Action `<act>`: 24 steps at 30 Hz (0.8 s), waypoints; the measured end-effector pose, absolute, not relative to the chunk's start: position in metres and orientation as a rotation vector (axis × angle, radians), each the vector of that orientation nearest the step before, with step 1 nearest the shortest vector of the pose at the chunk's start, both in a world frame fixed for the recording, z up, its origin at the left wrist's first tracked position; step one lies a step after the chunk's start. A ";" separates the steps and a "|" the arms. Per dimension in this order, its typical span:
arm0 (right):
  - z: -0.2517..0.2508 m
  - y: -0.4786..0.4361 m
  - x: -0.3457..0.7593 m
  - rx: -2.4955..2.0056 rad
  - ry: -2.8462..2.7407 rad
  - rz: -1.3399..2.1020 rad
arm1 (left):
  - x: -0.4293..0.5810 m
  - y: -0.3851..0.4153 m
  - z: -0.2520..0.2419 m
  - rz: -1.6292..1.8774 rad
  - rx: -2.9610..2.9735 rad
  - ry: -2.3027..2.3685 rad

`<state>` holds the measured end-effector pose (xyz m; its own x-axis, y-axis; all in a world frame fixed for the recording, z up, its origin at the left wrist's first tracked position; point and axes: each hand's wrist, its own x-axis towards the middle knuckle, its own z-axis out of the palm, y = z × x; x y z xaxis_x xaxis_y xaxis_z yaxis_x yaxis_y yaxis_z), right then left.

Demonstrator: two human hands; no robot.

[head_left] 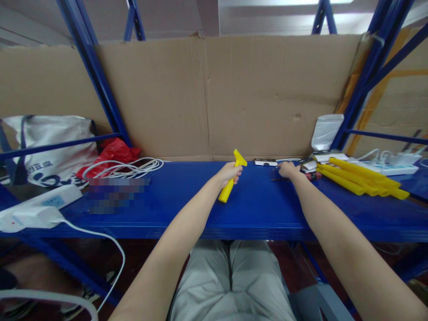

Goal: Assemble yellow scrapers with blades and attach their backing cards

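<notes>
My left hand (230, 173) is wrapped round the handle of a yellow scraper-like tool (226, 191). The tool stands tilted over the blue bench, its flared head (240, 158) rising above my fist. Farther right, my right hand (289, 170) is low at the bench top with its fingers curled. A thin dark object (276, 179) shows by those fingertips, but what they grip is hidden. Just beside this hand lies a red and black tool (313, 175), partly covered by my wrist. A small black and white packet (265, 162) rests left of the hand.
Several yellow tubes (364, 178) lie at the right near white packets (329, 156) and a power strip (391, 167). On the left are a coiled white cable (143, 167), a red plastic bag (117, 151), and another power strip (62, 196). Cardboard (247, 98) walls the back.
</notes>
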<state>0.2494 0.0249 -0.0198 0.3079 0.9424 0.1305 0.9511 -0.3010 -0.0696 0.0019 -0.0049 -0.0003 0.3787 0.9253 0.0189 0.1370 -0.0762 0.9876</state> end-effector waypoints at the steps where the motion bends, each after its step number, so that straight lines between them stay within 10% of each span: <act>1: -0.020 0.025 0.249 -2.459 -1.770 -0.075 | 0.002 -0.006 -0.001 0.858 1.510 0.995; 24: -0.024 0.025 0.243 -2.442 -1.787 -0.218 | 0.004 -0.006 -0.002 0.747 1.479 0.950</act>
